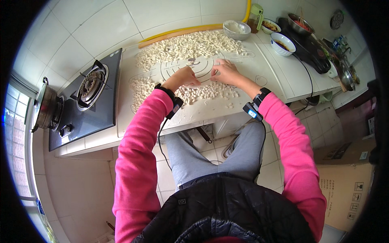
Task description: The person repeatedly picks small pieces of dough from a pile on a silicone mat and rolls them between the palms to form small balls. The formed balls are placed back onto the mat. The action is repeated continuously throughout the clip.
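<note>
My left hand (184, 77) bends down over the printed baking mat (202, 71), its fingertips at the far edge of a band of small dough lumps (209, 90). Whether a lump is under those fingers is hidden. To the right, my right hand (226, 72) hovers or rests low over the mat with curled fingers, thumb and forefinger near each other; I cannot make out anything between them. Beyond both hands spreads a wide layer of longer, shaped dough pieces (188, 44). A few pieces (191, 62) lie apart on the mat's printed rings.
A wooden rolling pin (179, 34) and yellow hose (249, 12) run along the wall. A flour bowl (237, 29), a green-lidded jug (255, 18) and sauce bowls (282, 44) stand back right. At left is a gas hob (91, 88) with a pot (45, 106). Cables hang from both wrist devices.
</note>
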Motion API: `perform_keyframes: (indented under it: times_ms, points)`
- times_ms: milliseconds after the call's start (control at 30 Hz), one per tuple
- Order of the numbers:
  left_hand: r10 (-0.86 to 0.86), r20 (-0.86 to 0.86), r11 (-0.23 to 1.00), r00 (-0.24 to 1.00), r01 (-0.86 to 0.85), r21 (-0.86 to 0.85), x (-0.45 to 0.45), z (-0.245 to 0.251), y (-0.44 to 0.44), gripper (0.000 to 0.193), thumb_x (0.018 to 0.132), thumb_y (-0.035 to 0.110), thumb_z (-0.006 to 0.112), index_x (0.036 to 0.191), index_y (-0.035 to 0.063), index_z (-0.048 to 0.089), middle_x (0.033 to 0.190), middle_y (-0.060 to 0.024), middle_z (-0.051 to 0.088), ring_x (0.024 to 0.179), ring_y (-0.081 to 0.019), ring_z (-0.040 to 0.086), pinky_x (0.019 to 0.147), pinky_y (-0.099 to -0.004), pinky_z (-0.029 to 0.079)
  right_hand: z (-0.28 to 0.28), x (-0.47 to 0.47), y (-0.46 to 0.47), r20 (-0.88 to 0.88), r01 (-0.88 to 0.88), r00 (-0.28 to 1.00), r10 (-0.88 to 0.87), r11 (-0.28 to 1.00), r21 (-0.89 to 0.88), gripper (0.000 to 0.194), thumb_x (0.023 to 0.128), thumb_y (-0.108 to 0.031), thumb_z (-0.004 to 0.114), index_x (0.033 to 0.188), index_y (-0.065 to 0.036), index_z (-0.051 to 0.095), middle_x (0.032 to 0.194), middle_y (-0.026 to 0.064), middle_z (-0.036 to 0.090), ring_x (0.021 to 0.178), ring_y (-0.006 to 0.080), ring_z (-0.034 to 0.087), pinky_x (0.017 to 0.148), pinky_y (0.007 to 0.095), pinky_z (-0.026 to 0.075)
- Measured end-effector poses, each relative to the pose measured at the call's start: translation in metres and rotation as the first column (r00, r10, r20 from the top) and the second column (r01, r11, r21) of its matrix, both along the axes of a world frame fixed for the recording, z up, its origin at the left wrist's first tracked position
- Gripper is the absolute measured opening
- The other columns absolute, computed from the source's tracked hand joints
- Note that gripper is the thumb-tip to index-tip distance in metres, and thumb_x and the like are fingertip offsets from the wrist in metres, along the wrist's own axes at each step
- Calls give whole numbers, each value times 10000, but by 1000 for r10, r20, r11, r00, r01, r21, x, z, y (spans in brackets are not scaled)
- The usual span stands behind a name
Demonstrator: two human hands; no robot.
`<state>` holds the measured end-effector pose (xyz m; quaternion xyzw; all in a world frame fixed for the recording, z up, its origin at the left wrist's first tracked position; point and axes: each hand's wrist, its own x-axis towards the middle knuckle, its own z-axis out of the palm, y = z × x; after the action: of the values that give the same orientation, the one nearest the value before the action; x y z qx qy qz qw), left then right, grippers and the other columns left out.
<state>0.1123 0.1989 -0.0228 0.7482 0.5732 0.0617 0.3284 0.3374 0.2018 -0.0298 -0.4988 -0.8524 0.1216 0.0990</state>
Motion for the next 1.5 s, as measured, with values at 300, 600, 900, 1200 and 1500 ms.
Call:
perform_keyframes:
  times_ms: [300,600,900,1200,1500]
  points:
    - [102,-65,950,993,-116,-289,-4,34,-2,381,653,404,782,566,67,627,477,-12,495,409,-126,431,395,-283,298,-5,4,9,96,179,980,-177,984,-15,1030,658,-702,648,1477,-284,183,1525,242,-17,1396,457,-34,1085,610,90]
    - [107,-73,937,992,-125,-325,-12,29,8,401,698,423,752,537,100,577,482,7,477,410,-115,416,399,-269,295,-11,8,24,112,210,971,-209,978,5,923,730,-677,604,1472,-315,191,1527,233,10,1394,460,-15,1076,617,121]
    - [215,141,863,966,-121,-490,-23,18,21,268,871,286,609,757,54,682,626,-23,619,440,-110,488,398,-246,348,-15,10,37,-139,215,971,-195,965,148,457,865,-392,561,1288,-231,500,1338,187,433,1228,352,414,985,467,360]
    - [473,699,877,536,-210,-432,-19,16,17,402,881,135,602,1249,5,511,1031,-76,660,808,-122,646,653,-191,501,3,3,15,-563,-74,826,20,994,-74,172,846,-66,548,963,-19,664,876,58,694,784,146,643,737,293,496]
    - [-199,112,972,974,182,148,23,15,-24,153,751,167,714,864,64,726,759,-45,692,683,-131,644,637,-268,514,16,4,-15,-213,-130,973,84,969,-211,186,722,-187,687,839,-44,701,798,129,685,753,257,656,703,345,503]
